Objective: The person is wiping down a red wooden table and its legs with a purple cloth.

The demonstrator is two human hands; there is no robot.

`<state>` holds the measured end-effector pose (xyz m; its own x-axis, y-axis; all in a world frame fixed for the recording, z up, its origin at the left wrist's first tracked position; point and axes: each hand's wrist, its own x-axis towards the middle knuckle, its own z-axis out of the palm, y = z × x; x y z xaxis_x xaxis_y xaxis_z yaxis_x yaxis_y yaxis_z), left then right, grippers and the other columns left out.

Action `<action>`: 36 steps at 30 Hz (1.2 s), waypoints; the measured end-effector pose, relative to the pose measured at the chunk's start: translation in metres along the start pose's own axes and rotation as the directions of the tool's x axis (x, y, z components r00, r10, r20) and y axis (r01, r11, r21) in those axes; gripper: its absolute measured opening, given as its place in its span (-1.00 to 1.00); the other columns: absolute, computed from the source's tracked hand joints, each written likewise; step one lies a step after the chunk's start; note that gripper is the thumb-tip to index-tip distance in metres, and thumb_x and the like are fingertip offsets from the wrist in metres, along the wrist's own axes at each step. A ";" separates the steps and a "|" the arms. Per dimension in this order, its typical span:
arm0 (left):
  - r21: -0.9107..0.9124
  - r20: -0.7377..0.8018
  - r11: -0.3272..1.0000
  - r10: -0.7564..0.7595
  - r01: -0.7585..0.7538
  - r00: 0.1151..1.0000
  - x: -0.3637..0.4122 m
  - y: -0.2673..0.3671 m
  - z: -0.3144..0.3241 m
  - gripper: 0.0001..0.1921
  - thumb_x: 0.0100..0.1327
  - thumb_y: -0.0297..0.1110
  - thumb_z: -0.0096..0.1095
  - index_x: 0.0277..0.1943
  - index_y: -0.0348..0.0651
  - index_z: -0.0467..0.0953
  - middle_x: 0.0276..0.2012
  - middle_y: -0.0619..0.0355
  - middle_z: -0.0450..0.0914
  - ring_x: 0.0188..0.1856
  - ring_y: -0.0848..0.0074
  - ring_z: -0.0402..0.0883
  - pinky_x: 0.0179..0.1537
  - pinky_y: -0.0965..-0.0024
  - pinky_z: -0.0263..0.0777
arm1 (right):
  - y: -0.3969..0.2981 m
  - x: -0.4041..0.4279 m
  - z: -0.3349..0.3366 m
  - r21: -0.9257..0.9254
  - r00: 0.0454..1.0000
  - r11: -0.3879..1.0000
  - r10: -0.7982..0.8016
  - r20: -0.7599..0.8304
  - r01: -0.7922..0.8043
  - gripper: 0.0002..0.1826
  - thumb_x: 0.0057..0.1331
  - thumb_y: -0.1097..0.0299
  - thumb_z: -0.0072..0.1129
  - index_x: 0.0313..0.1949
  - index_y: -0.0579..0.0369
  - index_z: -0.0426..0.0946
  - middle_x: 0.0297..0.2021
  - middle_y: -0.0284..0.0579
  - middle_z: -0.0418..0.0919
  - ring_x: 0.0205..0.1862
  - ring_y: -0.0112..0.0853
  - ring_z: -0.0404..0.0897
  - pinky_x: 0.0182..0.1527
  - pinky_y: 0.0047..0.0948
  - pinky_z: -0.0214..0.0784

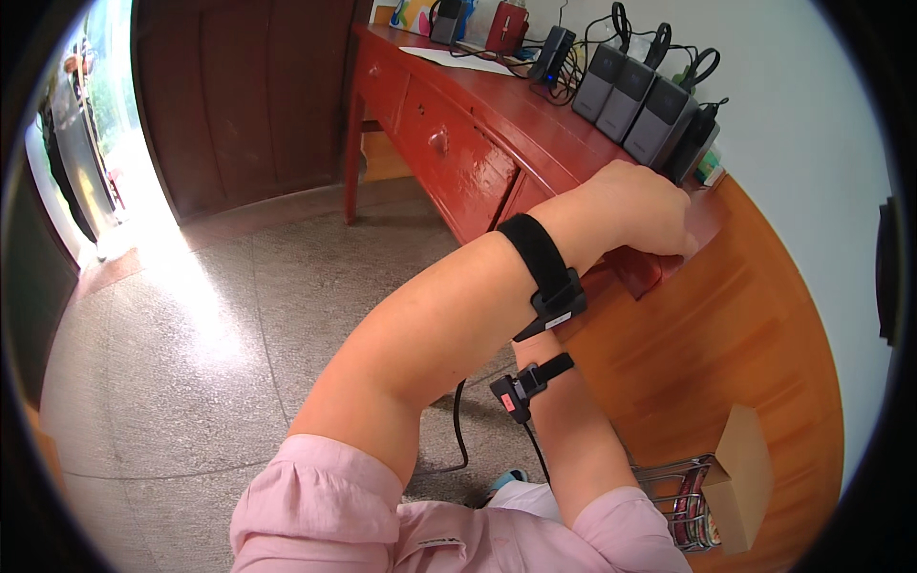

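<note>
My left hand [637, 204] reaches across to the right end of a red wooden desk [544, 161]. Its back faces me, and the fingers are bent down out of sight, so what they may hold is hidden. Just beyond it, several grey and black power banks [663, 122] stand upright in a row, with black loop straps on top. A black strap with a small device [555, 304] circles my left wrist. My right forearm passes under the left one; the right hand itself is hidden behind it. A similar strapped device [517, 394] sits on my right wrist.
Tangled black cables [566, 79], a white sheet [458, 59] and a red case [507, 29] lie farther along the desk. Orange wood panelling [723, 336] lines the wall at right. An open cardboard box [741, 476] rests by a metal rack [666, 469]. A bright doorway opens at far left.
</note>
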<state>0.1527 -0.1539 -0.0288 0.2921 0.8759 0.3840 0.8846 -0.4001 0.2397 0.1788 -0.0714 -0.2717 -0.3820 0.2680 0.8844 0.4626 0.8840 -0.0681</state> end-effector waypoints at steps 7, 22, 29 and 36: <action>0.039 0.011 0.999 -0.022 0.022 1.000 0.004 0.001 0.001 -0.46 0.17 0.10 0.03 0.01 -0.16 0.52 -0.11 -0.03 0.59 -0.01 0.12 0.52 0.02 0.19 0.37 | 0.001 -0.013 0.007 0.008 0.992 0.999 0.052 0.113 -0.054 -0.24 0.14 -0.09 0.13 0.23 0.08 0.22 0.16 0.17 0.28 0.17 0.04 0.28 0.17 -0.01 0.13; 0.016 0.004 1.000 -0.022 0.022 1.000 0.016 -0.004 0.008 -0.46 0.17 0.12 0.03 0.00 -0.16 0.54 0.01 0.01 0.52 0.08 0.17 0.44 0.11 0.23 0.29 | -0.031 0.026 -0.027 0.258 0.967 0.965 0.114 -0.230 -0.052 -0.34 0.12 -0.04 0.15 0.06 0.23 0.32 -0.05 0.28 0.38 -0.01 0.17 0.37 0.04 0.03 0.20; 0.016 -0.007 0.999 -0.032 0.032 0.999 0.019 -0.002 0.003 -0.47 0.16 0.11 0.05 0.00 -0.14 0.54 0.01 0.01 0.52 0.08 0.17 0.43 0.12 0.23 0.28 | -0.026 0.017 -0.020 0.311 0.937 0.950 0.121 -0.327 -0.014 -0.51 0.14 0.12 0.14 -0.05 0.21 0.35 -0.06 0.32 0.38 -0.05 0.20 0.39 -0.01 0.05 0.24; -0.004 -0.051 1.000 -0.023 0.022 0.998 0.025 -0.007 0.009 -0.51 0.10 0.11 0.11 -0.08 -0.08 0.60 -0.06 0.01 0.57 0.02 0.15 0.49 0.06 0.20 0.34 | 0.001 -0.020 0.036 0.190 0.963 0.981 0.093 -0.252 -0.045 -0.37 0.05 0.01 0.22 -0.01 0.23 0.39 0.00 0.40 0.35 0.02 0.23 0.34 0.10 0.17 0.14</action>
<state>0.1567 -0.1264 -0.0290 0.2533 0.8699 0.4231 0.8896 -0.3814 0.2515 0.1576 -0.0624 -0.3063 -0.1234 0.2437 0.9620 0.3191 0.9276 -0.1941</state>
